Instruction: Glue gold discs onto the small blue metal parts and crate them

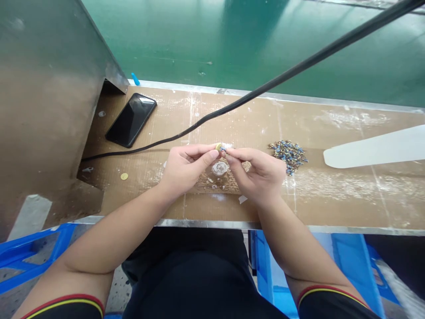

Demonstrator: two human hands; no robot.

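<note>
My left hand pinches a small round yellow disc between thumb and forefinger over the middle of the bench. Close against it, my right hand pinches a tiny blue and brass-coloured piece; whether the piece touches the disc I cannot tell. Just below the fingertips a small clear round dish rests on the bench. To the right of my right hand lies a pile of small blue and brass-coloured pieces. Another yellow disc lies flat, left of my left hand.
A black phone lies at the back left beside a metal cabinet. A thick black cable crosses the cardboard-covered bench. At the right is a white flat strip. Blue plastic crates stand below the front edge.
</note>
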